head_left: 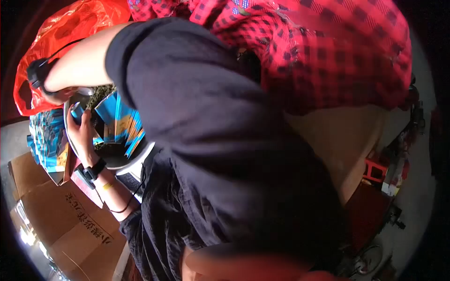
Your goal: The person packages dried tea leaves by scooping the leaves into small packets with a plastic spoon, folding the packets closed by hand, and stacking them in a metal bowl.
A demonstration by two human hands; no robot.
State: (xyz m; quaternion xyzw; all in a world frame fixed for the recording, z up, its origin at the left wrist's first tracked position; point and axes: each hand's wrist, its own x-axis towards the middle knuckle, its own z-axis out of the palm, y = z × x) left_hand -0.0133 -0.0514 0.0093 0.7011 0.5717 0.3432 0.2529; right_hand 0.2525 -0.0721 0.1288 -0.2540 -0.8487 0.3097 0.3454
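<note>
My left hand (82, 129) is closed around a small blue packet (76, 111), held upright between thumb and fingers over the rim of a round white basin (146, 153). Just above it is my right hand (61, 95), mostly hidden behind its wrist. A silvery rounded piece (85, 91) shows beside its fingers; I cannot make out what it is. Inside the basin lie dark green dried leaf bits (99, 96) and several flat blue-and-orange packets (117, 117). My right arm's dark sleeve hides much of the basin.
A heap of blue packets (47, 136) stands left of the basin, above a brown cardboard box (65, 220) with printed characters. A red plastic bag (70, 28) is at upper left. Red-and-black checked cloth (328, 61) covers the upper right. A red plastic crate-like item (375, 169) sits at right.
</note>
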